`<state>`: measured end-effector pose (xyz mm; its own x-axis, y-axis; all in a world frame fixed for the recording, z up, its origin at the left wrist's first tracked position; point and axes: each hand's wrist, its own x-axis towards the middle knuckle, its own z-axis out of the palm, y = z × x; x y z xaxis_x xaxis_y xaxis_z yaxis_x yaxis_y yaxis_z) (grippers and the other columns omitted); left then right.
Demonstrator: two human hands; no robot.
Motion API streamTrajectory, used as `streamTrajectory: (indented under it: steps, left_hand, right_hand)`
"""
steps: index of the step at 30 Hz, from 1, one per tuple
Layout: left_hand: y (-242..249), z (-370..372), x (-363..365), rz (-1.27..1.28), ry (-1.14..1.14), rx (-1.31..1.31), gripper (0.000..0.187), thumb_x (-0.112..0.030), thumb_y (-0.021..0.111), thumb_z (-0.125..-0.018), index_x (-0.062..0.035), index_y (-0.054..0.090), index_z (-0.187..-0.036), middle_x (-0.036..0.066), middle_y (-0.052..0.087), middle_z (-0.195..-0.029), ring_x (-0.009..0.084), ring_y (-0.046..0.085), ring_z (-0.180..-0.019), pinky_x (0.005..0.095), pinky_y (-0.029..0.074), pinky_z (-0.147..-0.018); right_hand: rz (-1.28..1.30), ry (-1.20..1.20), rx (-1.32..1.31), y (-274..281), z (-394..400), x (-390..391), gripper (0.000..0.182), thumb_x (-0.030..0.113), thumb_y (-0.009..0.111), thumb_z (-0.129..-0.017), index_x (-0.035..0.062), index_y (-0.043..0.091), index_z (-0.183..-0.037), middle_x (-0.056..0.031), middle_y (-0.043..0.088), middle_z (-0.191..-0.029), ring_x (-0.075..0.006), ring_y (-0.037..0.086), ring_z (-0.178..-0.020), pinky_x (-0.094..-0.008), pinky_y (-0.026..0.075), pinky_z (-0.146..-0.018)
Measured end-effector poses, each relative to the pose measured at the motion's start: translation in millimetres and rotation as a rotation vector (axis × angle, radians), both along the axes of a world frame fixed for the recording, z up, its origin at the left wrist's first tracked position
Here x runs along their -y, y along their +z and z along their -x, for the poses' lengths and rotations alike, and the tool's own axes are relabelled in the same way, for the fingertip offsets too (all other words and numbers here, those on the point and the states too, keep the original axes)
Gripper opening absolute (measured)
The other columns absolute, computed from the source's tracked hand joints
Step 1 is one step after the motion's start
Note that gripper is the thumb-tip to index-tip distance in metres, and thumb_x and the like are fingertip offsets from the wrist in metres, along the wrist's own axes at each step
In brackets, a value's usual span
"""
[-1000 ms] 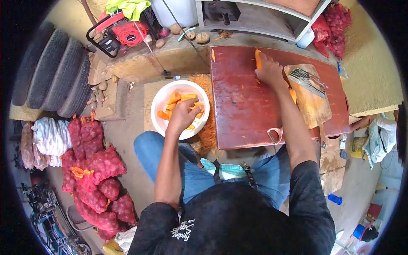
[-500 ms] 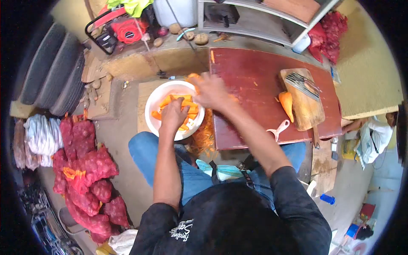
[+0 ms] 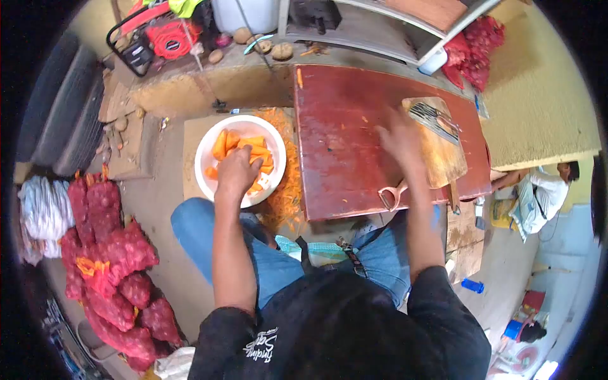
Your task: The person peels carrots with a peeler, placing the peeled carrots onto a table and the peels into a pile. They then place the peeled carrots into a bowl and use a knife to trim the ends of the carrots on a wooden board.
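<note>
A white basin (image 3: 201, 158) stands on the floor beside the table, with peeled orange carrots (image 3: 253, 142) inside. My left hand (image 3: 236, 171) is in the basin over the carrots, thumb and forefinger apart. Over the red-brown table (image 3: 342, 152), my right hand (image 3: 402, 139) is smeared by motion at the left edge of the wooden cutting board (image 3: 446, 161); whether it grips anything I cannot tell. On the board lies a flat, dark-slotted metal tool (image 3: 433, 121). A pale pink peeler (image 3: 394, 195) rests near the table's front edge.
Orange peelings (image 3: 285, 183) litter the floor between basin and table. Red mesh sacks (image 3: 117, 266) are heaped on the left, near stacked tyres (image 3: 54, 104). Metal shelving (image 3: 361, 35) stands beyond the table. Another person (image 3: 544, 196) is at the far right.
My right hand has left the basin's rim, where it had an orange carrot, and swung right to the board. The carrot beside the board is now hidden. My left hand stays in the basin.
</note>
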<state>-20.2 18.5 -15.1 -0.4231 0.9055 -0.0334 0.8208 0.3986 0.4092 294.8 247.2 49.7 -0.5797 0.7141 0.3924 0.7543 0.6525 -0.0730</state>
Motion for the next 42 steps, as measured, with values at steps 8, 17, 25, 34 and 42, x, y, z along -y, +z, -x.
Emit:
streamTrajectory:
  steps: [8, 17, 25, 34, 42]
  left_hand:
    - [0.7, -2.9, -5.2, 0.089, -0.046, 0.035, 0.042, -0.038, 0.067, -0.09, -0.0012, 0.068, -0.11, 0.024, 0.071, -0.101, 0.0391, 0.069, -0.095, 0.0501, 0.054, -0.084]
    - [0.4, -11.8, -12.6, -0.137, -0.025, 0.354, 0.059, -0.039, 0.072, -0.088, 0.0002, 0.061, -0.129, 0.025, 0.067, -0.117, 0.041, 0.065, -0.11, 0.0496, 0.052, -0.092]
    - [26.1, -43.7, -16.1, -0.361, 0.159, 0.139, 0.063, -0.032, 0.075, -0.083, -0.0015, 0.049, -0.131, 0.025, 0.061, -0.117, 0.0437, 0.064, -0.104, 0.0516, 0.052, -0.086]
    - [21.1, -3.5, -7.8, -0.402, 0.208, 0.287, 0.052, -0.014, 0.076, -0.081, 0.0012, 0.053, -0.126, 0.029, 0.066, -0.111, 0.0476, 0.063, -0.106, 0.053, 0.049, -0.091]
    - [40.1, 4.1, -10.6, -0.768, 0.225, 1.145, 0.054, -0.008, 0.079, -0.085, 0.0016, 0.052, -0.13, 0.011, 0.07, -0.101, 0.0117, 0.065, -0.08, 0.0255, 0.054, -0.067]
  right_hand:
    - [0.275, -0.086, 0.245, -22.9, -58.2, -7.7, 0.041, 0.016, 0.066, -0.089, 0.0049, 0.058, -0.128, -0.0228, 0.053, -0.133, -0.0477, 0.051, -0.115, -0.054, 0.044, -0.099]
    - [0.274, 0.482, -0.01, -20.7, 118.0, 33.6, 0.049, 0.009, 0.069, -0.086, 0.0034, 0.054, -0.132, -0.0212, 0.055, -0.137, -0.0415, 0.052, -0.121, -0.0474, 0.041, -0.104]
    - [0.76, 0.48, -0.609, -61.6, 229.0, 59.7, 0.05, 0.016, 0.075, -0.086, 0.0009, 0.059, -0.131, -0.0167, 0.065, -0.122, -0.0285, 0.065, -0.105, -0.0394, 0.053, -0.091]
    - [0.546, 0.47, -0.561, -43.3, 149.6, 57.9, 0.04, 0.01, 0.067, -0.088, -0.0033, 0.058, -0.125, -0.0192, 0.06, -0.117, -0.034, 0.059, -0.112, -0.0405, 0.048, -0.098]
    - [0.567, 0.598, -0.521, -31.8, 157.1, 105.3, 0.036, 0.008, 0.067, -0.088, -0.003, 0.059, -0.122, -0.021, 0.055, -0.125, -0.038, 0.057, -0.118, -0.0418, 0.044, -0.103]
